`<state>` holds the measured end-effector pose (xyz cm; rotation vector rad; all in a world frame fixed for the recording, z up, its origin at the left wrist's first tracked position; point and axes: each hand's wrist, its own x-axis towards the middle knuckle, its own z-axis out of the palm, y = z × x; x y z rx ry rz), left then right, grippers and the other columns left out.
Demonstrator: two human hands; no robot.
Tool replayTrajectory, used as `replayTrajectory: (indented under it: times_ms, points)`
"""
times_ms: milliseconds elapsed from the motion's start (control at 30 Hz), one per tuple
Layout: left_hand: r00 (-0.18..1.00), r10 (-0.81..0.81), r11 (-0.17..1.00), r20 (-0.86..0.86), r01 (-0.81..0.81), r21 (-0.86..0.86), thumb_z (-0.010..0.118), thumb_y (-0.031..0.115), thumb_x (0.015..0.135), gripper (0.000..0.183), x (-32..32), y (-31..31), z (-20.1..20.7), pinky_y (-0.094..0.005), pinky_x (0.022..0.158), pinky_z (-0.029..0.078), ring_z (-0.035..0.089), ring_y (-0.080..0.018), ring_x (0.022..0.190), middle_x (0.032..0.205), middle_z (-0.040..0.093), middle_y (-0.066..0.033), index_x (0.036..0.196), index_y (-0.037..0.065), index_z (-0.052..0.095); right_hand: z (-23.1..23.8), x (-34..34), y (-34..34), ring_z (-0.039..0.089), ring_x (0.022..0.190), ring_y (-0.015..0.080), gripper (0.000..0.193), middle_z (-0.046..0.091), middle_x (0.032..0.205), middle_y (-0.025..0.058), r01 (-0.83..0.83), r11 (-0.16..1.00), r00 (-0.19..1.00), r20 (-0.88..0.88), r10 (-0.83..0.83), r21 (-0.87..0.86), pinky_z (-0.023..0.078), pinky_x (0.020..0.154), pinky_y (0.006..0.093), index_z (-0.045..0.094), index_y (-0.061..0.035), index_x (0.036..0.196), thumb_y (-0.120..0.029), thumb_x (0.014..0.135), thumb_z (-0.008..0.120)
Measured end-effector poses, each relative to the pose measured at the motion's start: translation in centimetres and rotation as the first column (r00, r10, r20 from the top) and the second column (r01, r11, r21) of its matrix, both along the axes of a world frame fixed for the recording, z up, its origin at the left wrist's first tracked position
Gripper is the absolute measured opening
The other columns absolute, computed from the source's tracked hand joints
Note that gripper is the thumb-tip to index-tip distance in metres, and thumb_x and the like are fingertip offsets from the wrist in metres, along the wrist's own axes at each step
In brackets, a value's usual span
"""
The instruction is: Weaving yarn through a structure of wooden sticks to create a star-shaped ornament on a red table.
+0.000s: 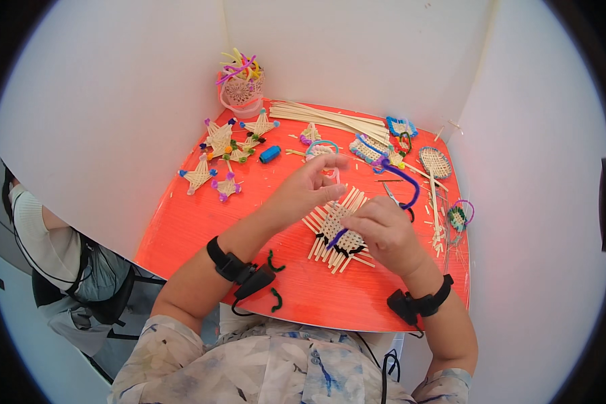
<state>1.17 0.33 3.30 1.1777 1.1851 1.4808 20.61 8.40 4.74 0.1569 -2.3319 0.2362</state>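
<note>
A dark purple pipe cleaner (412, 180) is pinched in my right hand (387, 232). It curves up and over on the far side, and a short end pokes out below the fingertips. Beneath that hand lies a flat woven square of pale strips (332, 221), its loose ends sticking out all round and black fuzzy trim along the near edge. My left hand (308, 188) hovers at the upper left of the weave, fingers bent and apart, with nothing in it that I can make out. Scissors (389, 191) lie partly hidden behind my right hand.
Several woven stars (198, 175) lie at the left near a blue roll (270, 155). A pink basket (242, 101) of pipe cleaners stands at the back left. Long pale strips (330, 120) lie along the back. A woven oval fan (435, 163) sits right. Green pipe-cleaner bits (276, 299) lie near.
</note>
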Motion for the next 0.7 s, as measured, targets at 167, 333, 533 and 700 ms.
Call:
replayTrajectory:
  times_ms: [167,333,533,700]
  points:
    - [0.995,-0.052,0.955,-0.083,0.073,0.286,0.062,0.008,0.093,0.034,1.5,0.3,0.9,-0.0254,0.08,0.05,0.057,-0.0077,0.086,0.112,0.063,-0.0022,0.126,0.004,0.055,-0.4,-0.8,-1.2,0.06,0.086,0.0244,0.026,0.061,0.089,0.0057,-0.181,0.982,0.981,0.061,0.185,-0.06,0.049,0.075,0.0364,0.066,-0.006,0.093,0.0,0.068,0.064]
    - [0.987,-0.058,0.994,-0.149,0.072,0.085,0.058,0.01,0.096,0.016,0.1,0.3,0.1,-0.0238,0.069,0.05,0.061,-0.0087,0.074,0.092,0.067,-0.0039,0.11,0.003,0.061,-0.7,-0.6,-1.4,0.06,0.088,0.0258,0.026,0.062,0.092,0.0071,-0.193,0.975,0.966,0.152,0.209,-0.112,0.05,0.077,0.0378,0.066,-0.0055,0.094,0.002,0.07,0.063]
    - [0.92,-0.166,0.984,0.356,0.178,-0.003,0.055,0.018,0.098,0.016,-2.9,0.2,-1.4,-0.0229,0.06,0.047,0.058,-0.0096,0.064,0.082,0.064,-0.0041,0.091,0.004,0.059,-0.3,1.1,-0.9,0.063,0.083,0.0259,0.015,0.064,0.088,0.0088,-0.004,0.884,0.974,0.198,0.109,-0.467,0.05,0.076,0.0357,0.065,-0.0036,0.098,0.001,0.086,0.059]
    - [0.706,-0.171,0.974,0.688,0.227,0.009,0.053,0.021,0.098,0.019,-6.0,0.4,-4.0,-0.0239,0.058,0.046,0.057,-0.01,0.063,0.077,0.062,-0.0019,0.087,0.007,0.058,-0.3,3.4,2.0,0.046,0.067,0.009,0.015,0.052,0.075,-0.0014,-0.148,0.453,0.958,-0.241,-0.154,-0.879,0.039,0.062,0.0269,0.061,-0.0017,0.097,-0.013,0.099,0.052]
